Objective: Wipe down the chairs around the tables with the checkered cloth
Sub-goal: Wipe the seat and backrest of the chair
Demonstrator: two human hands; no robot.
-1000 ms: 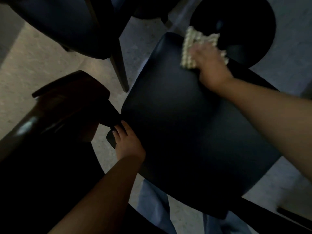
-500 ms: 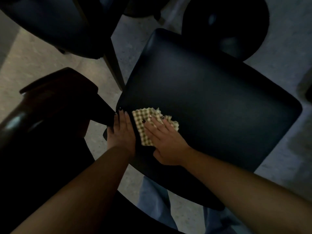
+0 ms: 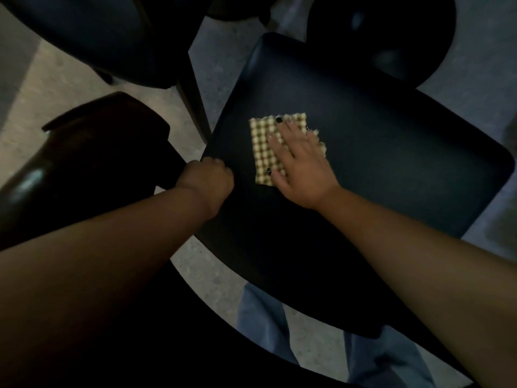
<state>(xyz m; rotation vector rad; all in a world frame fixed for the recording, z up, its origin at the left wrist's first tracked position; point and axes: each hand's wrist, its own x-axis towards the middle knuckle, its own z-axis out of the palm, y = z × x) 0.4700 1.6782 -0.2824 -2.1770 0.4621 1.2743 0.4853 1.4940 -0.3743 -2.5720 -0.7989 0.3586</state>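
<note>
A dark padded chair seat [image 3: 377, 175] fills the middle of the view. On its left half lies the yellow-and-white checkered cloth [image 3: 264, 144], spread flat. My right hand [image 3: 300, 163] presses flat on the cloth with its fingers straight and spread. My left hand [image 3: 207, 177] grips the seat's left edge with curled fingers, beside the dark wooden backrest [image 3: 92, 152].
A second dark chair [image 3: 98, 37] stands at the upper left, one leg [image 3: 193, 105] reaching down near the seat. A round black table base [image 3: 391, 37] sits at the upper right. Speckled floor [image 3: 42, 93] shows at left. My blue trouser legs [image 3: 260, 320] are below.
My right hand slid the cloth from the seat's far corner to its near left corner, then out toward the middle. My left hand's fingers curled round the seat edge.
</note>
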